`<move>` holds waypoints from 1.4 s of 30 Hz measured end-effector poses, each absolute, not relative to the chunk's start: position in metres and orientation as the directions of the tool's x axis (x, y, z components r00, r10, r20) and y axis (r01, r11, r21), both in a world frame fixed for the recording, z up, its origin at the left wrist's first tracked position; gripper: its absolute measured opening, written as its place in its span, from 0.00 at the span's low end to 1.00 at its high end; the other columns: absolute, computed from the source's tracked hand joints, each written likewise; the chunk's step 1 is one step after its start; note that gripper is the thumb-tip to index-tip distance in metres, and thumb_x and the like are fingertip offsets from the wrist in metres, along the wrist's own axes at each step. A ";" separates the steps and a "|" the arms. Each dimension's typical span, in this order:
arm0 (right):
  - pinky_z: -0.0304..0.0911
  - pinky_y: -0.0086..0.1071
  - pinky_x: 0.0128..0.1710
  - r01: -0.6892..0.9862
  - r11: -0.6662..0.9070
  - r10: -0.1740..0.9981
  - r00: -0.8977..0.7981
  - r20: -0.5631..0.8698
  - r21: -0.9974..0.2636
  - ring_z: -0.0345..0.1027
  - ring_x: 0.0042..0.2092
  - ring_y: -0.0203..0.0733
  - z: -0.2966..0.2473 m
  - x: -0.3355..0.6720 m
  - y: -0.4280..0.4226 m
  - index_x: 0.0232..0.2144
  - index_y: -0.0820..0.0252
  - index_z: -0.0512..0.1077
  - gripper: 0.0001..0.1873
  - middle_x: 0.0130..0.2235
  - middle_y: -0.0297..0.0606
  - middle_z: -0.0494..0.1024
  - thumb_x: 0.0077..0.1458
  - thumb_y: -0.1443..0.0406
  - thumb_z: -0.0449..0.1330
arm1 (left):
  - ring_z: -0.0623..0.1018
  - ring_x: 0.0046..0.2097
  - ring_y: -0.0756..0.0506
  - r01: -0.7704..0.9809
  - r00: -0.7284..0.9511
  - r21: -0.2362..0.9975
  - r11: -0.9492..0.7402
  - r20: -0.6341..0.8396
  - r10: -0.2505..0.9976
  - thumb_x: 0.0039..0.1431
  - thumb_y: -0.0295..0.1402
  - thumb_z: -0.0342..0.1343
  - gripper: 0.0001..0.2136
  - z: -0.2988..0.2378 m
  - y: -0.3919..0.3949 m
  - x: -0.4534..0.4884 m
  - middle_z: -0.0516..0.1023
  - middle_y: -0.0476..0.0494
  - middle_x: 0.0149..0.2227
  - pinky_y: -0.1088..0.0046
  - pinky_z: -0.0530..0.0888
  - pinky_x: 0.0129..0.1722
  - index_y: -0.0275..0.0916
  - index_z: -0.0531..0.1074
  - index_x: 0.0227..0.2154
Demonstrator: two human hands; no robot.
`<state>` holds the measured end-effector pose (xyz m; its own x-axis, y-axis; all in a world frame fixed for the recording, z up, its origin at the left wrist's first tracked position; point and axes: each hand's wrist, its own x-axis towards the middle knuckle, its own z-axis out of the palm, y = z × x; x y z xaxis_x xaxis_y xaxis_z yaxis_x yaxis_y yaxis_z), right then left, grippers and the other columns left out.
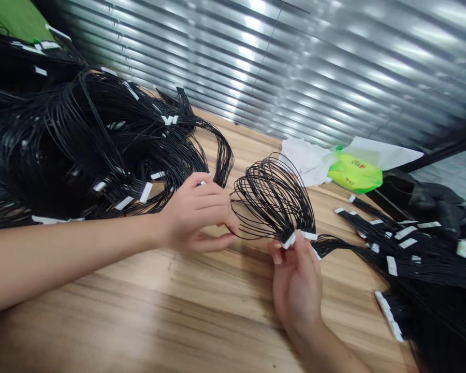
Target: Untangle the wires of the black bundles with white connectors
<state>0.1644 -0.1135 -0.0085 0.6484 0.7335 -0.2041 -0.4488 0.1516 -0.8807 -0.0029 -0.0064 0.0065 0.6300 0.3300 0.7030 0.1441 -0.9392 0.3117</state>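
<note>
A loop bundle of thin black wires [274, 199] fans up from white plastic connectors [295, 238], which my right hand [297, 285] holds between thumb and fingers. My left hand [196, 215] reaches in from the left, its fingertips closed on a thin black wire at the bundle's left side. Behind that hand lies a large heap of black wire harnesses [77, 145] with white connectors. Another pile of black wires [423, 264] with white connectors spreads along the right side of the table.
The wooden table [159, 290] runs under everything. A crumpled white cloth [305, 160] and a green bag [355, 173] lie at its far edge, beside a dark bag [438, 204]. Metal slatted blinds [256, 62] stand behind the table.
</note>
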 end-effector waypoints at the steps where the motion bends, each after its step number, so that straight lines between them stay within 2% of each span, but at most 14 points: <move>1: 0.57 0.25 0.22 -0.465 0.144 0.742 0.635 -0.216 -0.873 0.56 0.24 0.30 -0.008 0.165 -0.114 0.23 0.59 0.69 0.15 0.24 0.27 0.68 0.42 0.57 0.70 | 0.75 0.31 0.51 0.108 0.639 0.292 -0.950 0.712 0.292 0.54 0.34 0.57 0.03 0.006 -0.006 -0.004 0.77 0.57 0.24 0.65 0.61 0.42 0.43 0.70 0.27; 3: 0.57 0.26 0.23 -0.492 0.121 0.768 0.597 -0.233 -0.862 0.53 0.23 0.30 -0.008 0.165 -0.114 0.22 0.59 0.68 0.15 0.23 0.27 0.65 0.44 0.57 0.69 | 0.71 0.27 0.51 0.083 0.643 0.263 -0.961 0.723 0.253 0.56 0.37 0.55 0.05 0.005 -0.002 -0.005 0.75 0.56 0.22 0.65 0.61 0.38 0.43 0.69 0.27; 7: 0.56 0.27 0.22 -0.479 0.110 0.806 0.556 -0.204 -0.871 0.52 0.22 0.30 -0.008 0.162 -0.117 0.23 0.57 0.68 0.14 0.23 0.26 0.65 0.47 0.56 0.67 | 0.69 0.26 0.50 0.145 0.647 0.285 -0.948 0.698 0.308 0.60 0.33 0.49 0.10 0.005 0.005 -0.007 0.73 0.54 0.21 0.65 0.60 0.37 0.41 0.67 0.24; 9: 0.56 0.26 0.21 -0.437 0.104 0.816 0.550 -0.174 -0.893 0.54 0.22 0.31 -0.009 0.161 -0.120 0.25 0.57 0.70 0.13 0.23 0.27 0.68 0.46 0.56 0.67 | 0.69 0.26 0.50 0.136 0.651 0.296 -0.945 0.693 0.311 0.60 0.33 0.50 0.10 0.005 0.005 -0.007 0.73 0.54 0.21 0.65 0.59 0.37 0.41 0.68 0.24; 14: 0.56 0.27 0.20 -0.308 0.040 0.838 0.529 -0.136 -0.951 0.59 0.22 0.33 -0.017 0.159 -0.125 0.30 0.56 0.73 0.14 0.21 0.29 0.71 0.49 0.52 0.64 | 0.70 0.26 0.52 0.115 0.690 0.255 -0.960 0.675 0.262 0.61 0.43 0.54 0.11 0.005 -0.004 -0.007 0.76 0.56 0.22 0.67 0.61 0.38 0.45 0.71 0.27; 20: 0.58 0.27 0.22 -0.283 0.021 0.832 0.537 -0.140 -0.959 0.60 0.22 0.32 -0.016 0.158 -0.126 0.29 0.57 0.73 0.15 0.21 0.29 0.71 0.48 0.52 0.65 | 0.70 0.25 0.53 0.056 0.673 0.089 -0.994 0.732 0.103 0.60 0.39 0.57 0.05 -0.003 -0.002 -0.005 0.74 0.57 0.22 0.71 0.63 0.34 0.45 0.72 0.33; 25: 0.58 0.29 0.22 -0.245 -0.019 0.851 0.505 -0.144 -0.969 0.60 0.22 0.34 -0.015 0.156 -0.128 0.31 0.58 0.73 0.16 0.21 0.29 0.70 0.50 0.51 0.63 | 0.70 0.25 0.52 0.033 0.694 0.091 -0.995 0.714 0.088 0.58 0.38 0.58 0.05 -0.007 -0.002 -0.003 0.74 0.56 0.22 0.72 0.63 0.30 0.43 0.72 0.32; 27: 0.57 0.29 0.21 -0.266 -0.021 0.854 0.497 -0.156 -0.964 0.60 0.22 0.34 -0.015 0.156 -0.126 0.31 0.57 0.73 0.16 0.21 0.30 0.70 0.50 0.51 0.63 | 0.69 0.25 0.53 0.039 0.695 0.164 -0.986 0.705 0.145 0.59 0.40 0.58 0.06 -0.005 -0.003 -0.004 0.74 0.57 0.22 0.72 0.63 0.31 0.45 0.73 0.32; 30: 0.55 0.28 0.20 -0.354 0.006 0.829 0.525 -0.193 -0.935 0.59 0.23 0.34 -0.011 0.158 -0.121 0.29 0.56 0.70 0.15 0.23 0.29 0.69 0.47 0.52 0.65 | 0.70 0.26 0.53 0.126 0.676 0.342 -0.931 0.658 0.333 0.60 0.40 0.56 0.07 0.003 -0.005 -0.006 0.75 0.57 0.22 0.68 0.63 0.44 0.46 0.74 0.30; 33: 0.57 0.30 0.23 -0.467 0.010 0.827 0.500 -0.255 -0.884 0.53 0.22 0.32 -0.007 0.162 -0.116 0.23 0.56 0.66 0.16 0.22 0.26 0.63 0.46 0.53 0.65 | 0.72 0.31 0.50 0.202 0.621 0.465 -0.862 0.620 0.479 0.61 0.34 0.49 0.09 0.009 -0.003 -0.007 0.76 0.53 0.24 0.61 0.57 0.52 0.44 0.73 0.30; 37: 0.59 0.34 0.28 -0.577 -0.031 0.888 0.360 -0.287 -0.816 0.47 0.20 0.32 -0.003 0.164 -0.115 0.19 0.55 0.61 0.17 0.19 0.23 0.55 0.48 0.55 0.64 | 0.72 0.37 0.48 0.229 0.556 0.438 -0.869 0.674 0.486 0.58 0.24 0.46 0.09 0.008 0.004 -0.005 0.75 0.51 0.29 0.62 0.58 0.49 0.42 0.71 0.33; 39: 0.57 0.33 0.27 -0.606 -0.049 0.916 0.290 -0.277 -0.794 0.46 0.20 0.32 -0.003 0.162 -0.117 0.18 0.56 0.61 0.18 0.18 0.23 0.54 0.49 0.55 0.63 | 0.72 0.39 0.48 0.244 0.553 0.422 -0.873 0.679 0.483 0.58 0.23 0.49 0.08 0.005 0.007 -0.005 0.75 0.51 0.32 0.64 0.59 0.48 0.42 0.69 0.35; 42: 0.55 0.32 0.26 -0.601 -0.054 0.942 0.234 -0.240 -0.798 0.49 0.21 0.33 -0.006 0.160 -0.123 0.17 0.56 0.62 0.20 0.18 0.25 0.57 0.49 0.54 0.64 | 0.72 0.40 0.48 0.281 0.525 0.473 -0.835 0.653 0.546 0.58 0.24 0.51 0.05 -0.001 0.009 -0.004 0.74 0.50 0.34 0.66 0.62 0.48 0.40 0.66 0.34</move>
<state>0.1597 -0.1226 -0.0057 0.2339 0.9423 -0.2397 -0.6009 -0.0537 -0.7975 -0.0038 0.0093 -0.0006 0.5250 0.5461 0.6529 0.2811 -0.8353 0.4726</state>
